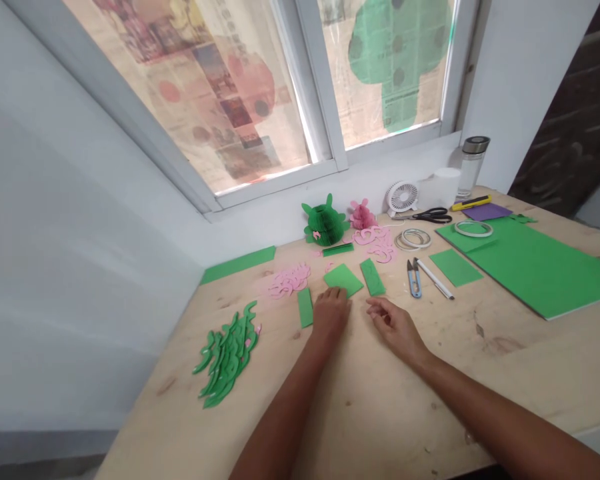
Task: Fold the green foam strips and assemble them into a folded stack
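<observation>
Green paper square (343,280) under the fingertips of my left hand (331,308), near the middle of the wooden table (380,407).

My left hand lies palm down, fingers together, on its near edge; my right hand (393,327) is half curled and empty just above the wood, near a green paper strip (373,277). Another green strip (305,308) lies left of the square, pink paper cutouts (290,280) beyond it, and blue-handled thread snips (414,279) beside a white pen (435,278) to the right.

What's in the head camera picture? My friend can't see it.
A left hand rests at a bright green paper piece on a pale wooden table, with a right hand nearby. Around them lie curvy green paper cutouts, pink paper cutouts and a round green pleated-paper figure.
</observation>
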A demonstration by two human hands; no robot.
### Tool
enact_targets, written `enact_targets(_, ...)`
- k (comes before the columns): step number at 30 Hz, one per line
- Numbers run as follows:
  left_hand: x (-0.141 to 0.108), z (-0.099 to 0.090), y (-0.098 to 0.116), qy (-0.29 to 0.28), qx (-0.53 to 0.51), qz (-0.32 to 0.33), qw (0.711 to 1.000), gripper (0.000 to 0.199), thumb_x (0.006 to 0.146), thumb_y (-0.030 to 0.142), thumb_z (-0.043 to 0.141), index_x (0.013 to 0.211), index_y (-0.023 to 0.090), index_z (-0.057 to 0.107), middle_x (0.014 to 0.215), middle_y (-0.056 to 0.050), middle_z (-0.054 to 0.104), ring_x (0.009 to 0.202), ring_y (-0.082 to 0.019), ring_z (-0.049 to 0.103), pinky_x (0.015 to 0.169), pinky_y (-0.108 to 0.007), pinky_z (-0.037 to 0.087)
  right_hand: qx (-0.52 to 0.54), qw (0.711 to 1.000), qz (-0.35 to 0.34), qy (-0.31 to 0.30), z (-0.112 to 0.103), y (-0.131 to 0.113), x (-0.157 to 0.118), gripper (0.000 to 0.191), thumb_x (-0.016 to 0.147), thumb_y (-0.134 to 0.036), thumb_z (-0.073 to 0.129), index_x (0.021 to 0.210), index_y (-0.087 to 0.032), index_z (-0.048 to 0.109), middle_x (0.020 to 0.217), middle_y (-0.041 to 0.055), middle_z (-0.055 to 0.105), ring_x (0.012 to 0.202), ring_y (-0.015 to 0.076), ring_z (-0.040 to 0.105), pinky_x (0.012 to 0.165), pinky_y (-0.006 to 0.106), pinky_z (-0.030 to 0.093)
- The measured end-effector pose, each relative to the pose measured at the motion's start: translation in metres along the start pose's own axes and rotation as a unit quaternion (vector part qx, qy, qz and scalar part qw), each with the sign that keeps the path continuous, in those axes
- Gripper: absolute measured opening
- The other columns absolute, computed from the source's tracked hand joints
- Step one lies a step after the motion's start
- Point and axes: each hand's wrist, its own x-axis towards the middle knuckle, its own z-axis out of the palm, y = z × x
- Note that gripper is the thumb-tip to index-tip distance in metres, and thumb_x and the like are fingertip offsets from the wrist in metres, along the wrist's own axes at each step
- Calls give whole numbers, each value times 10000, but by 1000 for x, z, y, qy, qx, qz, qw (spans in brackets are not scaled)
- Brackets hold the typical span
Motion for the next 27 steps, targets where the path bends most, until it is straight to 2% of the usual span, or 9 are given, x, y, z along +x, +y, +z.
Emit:
enact_targets(6, -1, 1, -3, -31, 12, 22, 999, 150, 812, 122, 457, 820, 149, 605, 872, -116, 614, 883, -236, 572, 760, -356, 432, 6, 1000, -2, -6, 1, -2, -1, 291, 793, -226, 478, 1055, -185, 597, 902, 66, 677, 826, 183, 630, 724, 297, 496)
enact_targets(12, 1, 0, -5, -39, 7, 8, 999, 164, 806, 98, 451, 787, 148, 606, 785, -114, 614, 829, -228, 580, 712, -330, 431, 5, 1000, -4, -4, 1, -2, -1, 308, 776, -196, 478, 1061, -190, 595, 899, 60, 677, 811, 179, 628, 722, 300, 496)
enact_targets(20, 3, 2, -4, -25, 6, -35, 999, 200, 857, 157, 407, 806, 153, 600, 744, -103, 623, 799, -224, 589, 685, -306, 414, -1, 1000, 1, -4, 1, 0, -1, 306, 767, -187, 477, 1047, -179, 601, 897, 60, 674, 803, 172, 631, 707, 285, 496)
enact_targets(27, 2, -2, -3, -18, -28, -74, 997, 170, 872, 247, 439, 835, 186, 594, 781, -68, 643, 800, -194, 587, 685, -272, 401, 2, 1000, 5, -9, 0, -3, -1, 308, 778, -202, 471, 1063, -191, 586, 898, 59, 670, 797, 173, 623, 713, 297, 489)
